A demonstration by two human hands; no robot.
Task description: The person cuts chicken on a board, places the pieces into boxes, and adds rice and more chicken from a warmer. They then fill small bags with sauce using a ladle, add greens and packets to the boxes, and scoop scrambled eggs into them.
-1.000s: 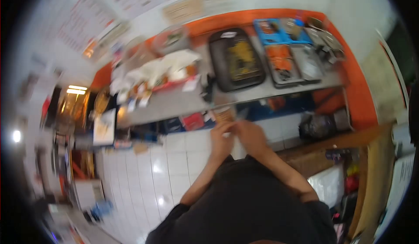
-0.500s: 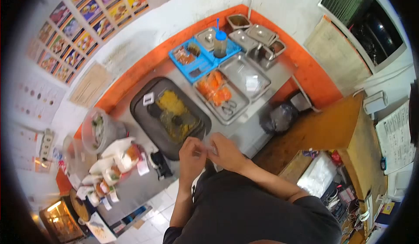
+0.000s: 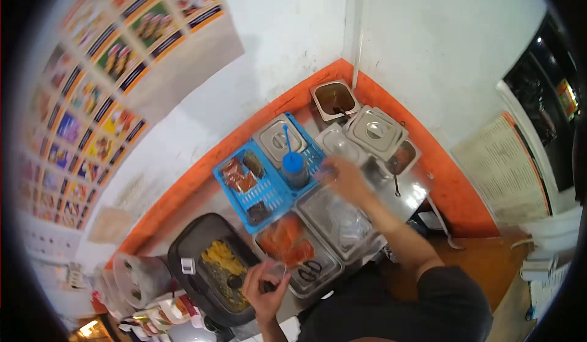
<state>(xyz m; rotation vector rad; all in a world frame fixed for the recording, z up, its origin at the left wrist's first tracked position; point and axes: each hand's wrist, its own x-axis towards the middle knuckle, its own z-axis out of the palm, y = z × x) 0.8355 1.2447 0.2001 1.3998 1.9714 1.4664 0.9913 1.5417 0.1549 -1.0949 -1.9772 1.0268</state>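
My left hand point(image 3: 264, 294) is held up between the dark pan and the steel tray, fingers curled around a small clear plastic piece point(image 3: 277, 270), perhaps a bag or cup. My right hand point(image 3: 346, 182) is stretched forward over the edge of the blue basket point(image 3: 249, 219), near a squeeze bottle with a blue cap point(image 3: 293, 166). Motion smears its fingers. Below lies a steel tray point(image 3: 327, 286) with orange packets point(image 3: 284, 244) and black-handled scissors point(image 3: 310, 272). Beside it sits another steel tray point(image 3: 344, 226) with clear plastic in it.
A dark rectangular pan point(image 3: 183, 242) with yellow food point(image 3: 221, 255) stands on the left. At the back are a lidded steel container point(image 3: 376, 131), an open container of brown sauce point(image 3: 335, 97) and another with a ladle point(image 3: 400, 158). Plastic tubs point(image 3: 143, 281) stand far left.
My hands were together in front of my body and have parted. The right reached forward to the blue basket; the left stays low with the clear plastic piece. The view has shifted up.
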